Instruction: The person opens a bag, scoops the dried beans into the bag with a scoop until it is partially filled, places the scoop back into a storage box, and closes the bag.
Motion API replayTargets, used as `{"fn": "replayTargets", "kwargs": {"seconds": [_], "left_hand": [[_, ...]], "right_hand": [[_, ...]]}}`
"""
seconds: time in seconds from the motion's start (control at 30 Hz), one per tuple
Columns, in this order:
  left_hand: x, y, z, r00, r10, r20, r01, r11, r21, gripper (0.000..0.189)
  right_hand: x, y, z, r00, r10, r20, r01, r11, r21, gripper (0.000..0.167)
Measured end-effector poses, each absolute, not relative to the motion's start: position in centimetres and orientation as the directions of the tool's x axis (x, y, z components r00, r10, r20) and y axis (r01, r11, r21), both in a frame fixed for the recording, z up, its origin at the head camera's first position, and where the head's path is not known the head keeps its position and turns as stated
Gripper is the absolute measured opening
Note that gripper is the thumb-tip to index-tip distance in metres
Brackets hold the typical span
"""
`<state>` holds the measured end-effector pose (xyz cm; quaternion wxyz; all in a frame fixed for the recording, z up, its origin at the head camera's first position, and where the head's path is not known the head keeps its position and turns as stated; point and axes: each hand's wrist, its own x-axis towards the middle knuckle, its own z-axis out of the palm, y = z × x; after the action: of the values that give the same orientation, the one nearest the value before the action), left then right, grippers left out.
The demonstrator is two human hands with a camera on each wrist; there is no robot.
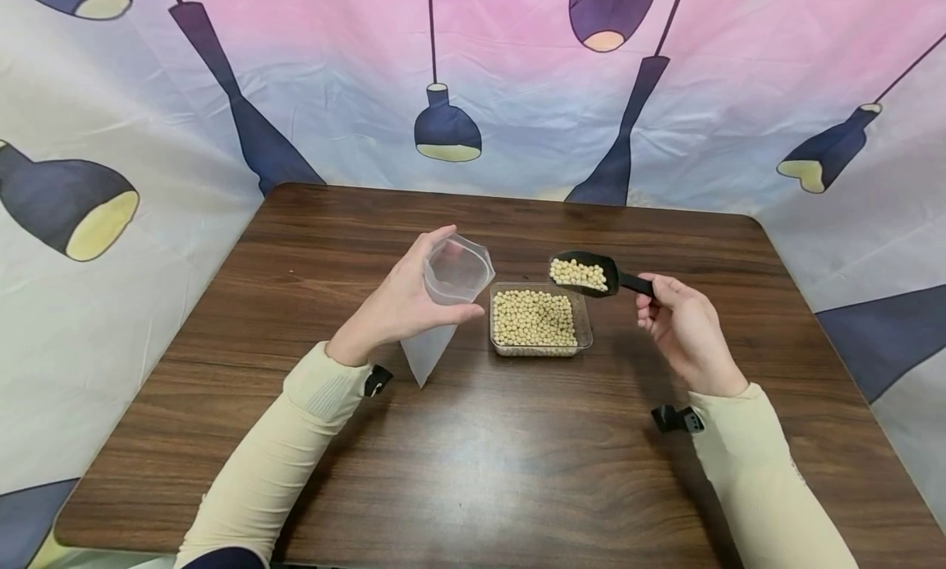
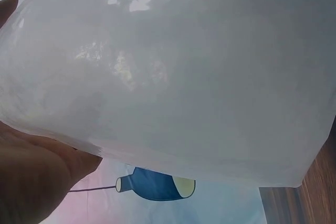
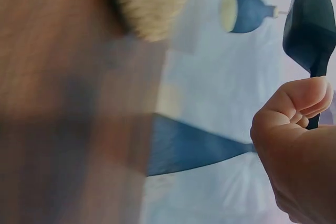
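Note:
In the head view my left hand (image 1: 395, 302) grips a translucent plastic bag (image 1: 431, 355) round its mouth, thumb and fingers spread along the opened rim. A pointed lower corner of the bag shows below the hand. The bag (image 2: 184, 87) fills most of the left wrist view. A black scoop (image 1: 613, 275) with pale yellow soybeans (image 1: 576, 273) in its bowl is held level by its handle in my right hand (image 1: 687, 331). Between the hands sits a clear plastic box (image 1: 543, 351) holding many more soybeans (image 1: 532, 316); the scoop's bowl overlaps its back right corner.
All this is over a brown wood-grain table (image 1: 473, 470) with rounded corners. Behind and beside the table hangs a fabric backdrop (image 1: 355, 126) printed with dark blue lamps.

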<state>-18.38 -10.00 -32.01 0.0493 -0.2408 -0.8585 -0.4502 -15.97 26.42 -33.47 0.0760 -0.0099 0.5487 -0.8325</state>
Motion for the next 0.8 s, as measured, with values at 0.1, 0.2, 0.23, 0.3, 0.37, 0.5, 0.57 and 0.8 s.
{"fn": "replayTargets", "kwargs": {"seconds": [0.1, 0.2, 0.23, 0.3, 0.37, 0.5, 0.57, 0.8], "left_hand": [[-18.4, -9.9, -32.0, -0.879, 0.368, 0.302, 0.458, 0.479, 0.749, 0.105], [-18.4, -9.7, -32.0, -0.878, 0.372, 0.300, 0.458, 0.477, 0.750, 0.105], [-18.4, -9.7, -32.0, -0.878, 0.374, 0.299, 0.458, 0.476, 0.751, 0.104], [-18.4, -9.7, -32.0, -0.877, 0.376, 0.299, 0.460, 0.476, 0.750, 0.104], [-18.3, -9.6, -32.0, -0.876, 0.377, 0.302, 0.462, 0.476, 0.748, 0.104], [-18.3, -9.6, -31.9, -0.872, 0.382, 0.305, 0.467, 0.469, 0.750, 0.104], [-18.3, -9.6, -31.9, -0.871, 0.384, 0.306, 0.469, 0.467, 0.750, 0.104], [-18.3, -9.5, -31.6, -0.872, 0.384, 0.302, 0.467, 0.472, 0.748, 0.105]], "right_hand": [[-16.1, 25.4, -31.8, -0.988, -0.152, -0.010, 0.073, -0.415, -0.907, 0.025], [-16.2, 24.2, -30.4, -0.986, -0.166, 0.034, 0.040, -0.423, -0.905, 0.025], [-16.3, 23.8, -30.0, -0.984, -0.172, 0.047, 0.031, -0.421, -0.907, 0.026], [-16.4, 23.0, -29.3, -0.981, -0.182, 0.065, 0.016, -0.413, -0.910, 0.027], [-16.5, 22.2, -28.7, -0.978, -0.192, 0.080, 0.002, -0.394, -0.919, 0.029], [-16.7, 20.9, -27.6, -0.974, -0.196, 0.111, -0.031, -0.369, -0.929, 0.032], [-16.8, 20.5, -27.2, -0.972, -0.194, 0.131, -0.055, -0.354, -0.934, 0.031], [-17.0, 19.6, -25.8, -0.969, -0.177, 0.170, -0.107, -0.315, -0.943, 0.023]]}}
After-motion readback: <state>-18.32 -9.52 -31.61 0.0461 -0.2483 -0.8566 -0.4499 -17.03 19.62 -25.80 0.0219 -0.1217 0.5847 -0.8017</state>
